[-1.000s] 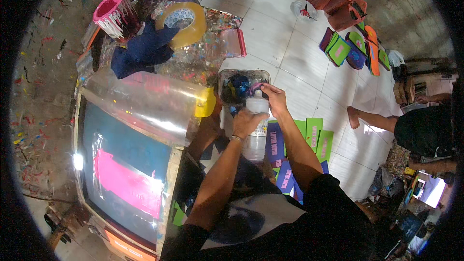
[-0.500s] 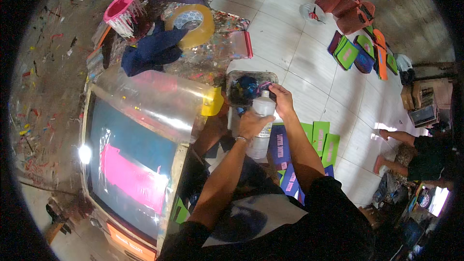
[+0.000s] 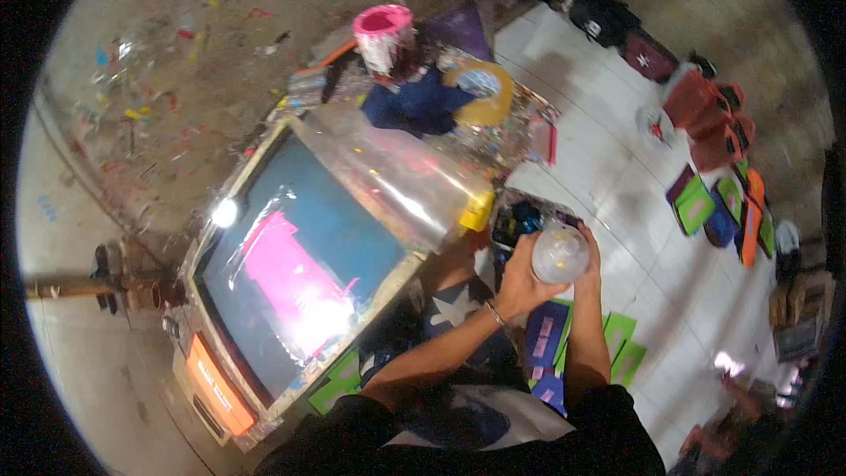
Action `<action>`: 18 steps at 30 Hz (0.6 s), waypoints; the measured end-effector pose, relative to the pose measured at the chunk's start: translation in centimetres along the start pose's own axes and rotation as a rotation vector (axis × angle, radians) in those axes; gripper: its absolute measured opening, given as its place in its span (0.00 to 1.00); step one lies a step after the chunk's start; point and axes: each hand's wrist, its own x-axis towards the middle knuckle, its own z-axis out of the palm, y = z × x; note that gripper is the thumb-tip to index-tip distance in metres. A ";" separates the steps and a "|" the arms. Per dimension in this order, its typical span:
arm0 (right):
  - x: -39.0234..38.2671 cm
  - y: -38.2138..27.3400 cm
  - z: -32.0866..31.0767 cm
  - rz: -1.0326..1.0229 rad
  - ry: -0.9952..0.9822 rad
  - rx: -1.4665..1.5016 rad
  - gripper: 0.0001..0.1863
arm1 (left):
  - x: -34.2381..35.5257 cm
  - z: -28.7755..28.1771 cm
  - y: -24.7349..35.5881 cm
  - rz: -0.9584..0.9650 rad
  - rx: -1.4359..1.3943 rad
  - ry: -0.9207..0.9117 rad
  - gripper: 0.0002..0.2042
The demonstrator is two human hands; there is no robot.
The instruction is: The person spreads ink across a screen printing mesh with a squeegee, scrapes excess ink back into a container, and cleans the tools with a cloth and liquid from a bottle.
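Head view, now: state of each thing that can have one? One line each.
Bottle: tipped, round end toward camera; cap out of sight
Left hand: fingers wrapped on the bottle
Right hand: against the bottle's right side, grip unclear
Bucket: open, paint-smeared
Blue cloth: crumpled
Tape roll: lying flat
Framed screen: pink patch on it
Clear sheet: curved, glossy

Left hand (image 3: 521,282) gripping bottle (image 3: 560,253), pink-smeared screen (image 3: 348,203)

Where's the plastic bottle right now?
The bottle is right of the head view's centre, in the left hand, with the right hand beside it, to the right of the framed blue screen.
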 end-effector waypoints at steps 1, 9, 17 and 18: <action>-0.7 0.1 0.2 -0.004 -0.043 0.016 0.17 | 0.5 -0.7 2.3 0.019 -0.085 0.024 0.39; 0.0 2.3 -0.8 -0.056 0.049 0.016 0.16 | 4.7 -11.0 16.8 0.036 -0.431 0.314 0.33; 0.2 3.3 -2.3 -0.160 0.052 0.117 0.10 | 17.1 -27.3 19.0 0.304 -0.041 0.497 0.25; 0.5 3.4 -2.1 -0.174 0.033 0.106 0.11 | 18.6 -29.2 17.8 0.284 0.014 0.521 0.25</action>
